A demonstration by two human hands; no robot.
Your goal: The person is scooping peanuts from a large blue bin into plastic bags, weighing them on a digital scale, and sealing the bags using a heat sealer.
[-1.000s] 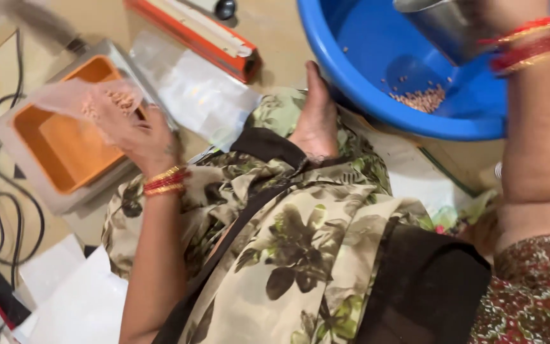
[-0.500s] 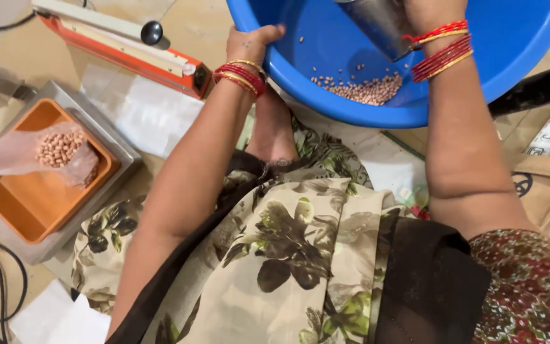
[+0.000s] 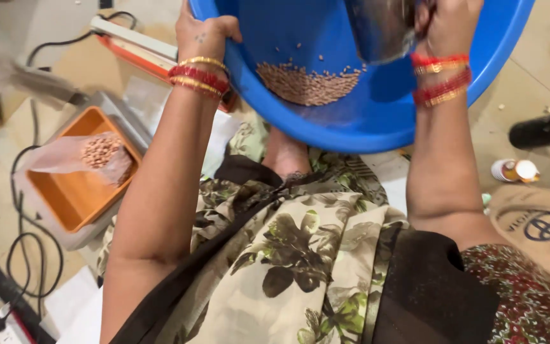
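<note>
Holding the rim of the blue plastic basin [image 3: 377, 127] with my left hand [image 3: 202, 32], I have the thumb inside and the other fingers [image 3: 227, 28] curled over the edge, closed on it. One second ago this hand was at the orange tray [image 3: 77, 191], with the clear plastic bag [image 3: 74, 156] in it. Now the bag lies alone on the tray, with a small portion of peanuts [image 3: 100, 151] inside, well apart from both hands.

My right hand [image 3: 447, 22] is closed around a steel cup [image 3: 380, 25], which it holds inside the basin, above the heap of loose peanuts [image 3: 307, 83] at the bottom. The heap has gathered towards my side, so I think the basin is tilted a little.

To my judgement, the bag got one portion and I came back to the basin to take more with the cup. Left of the basin, partly behind my left wrist, lies a sealing machine [image 3: 141, 48] with a red base, and a black cable [image 3: 27, 223] runs on the floor [image 3: 542, 76] beside the tray.
</note>
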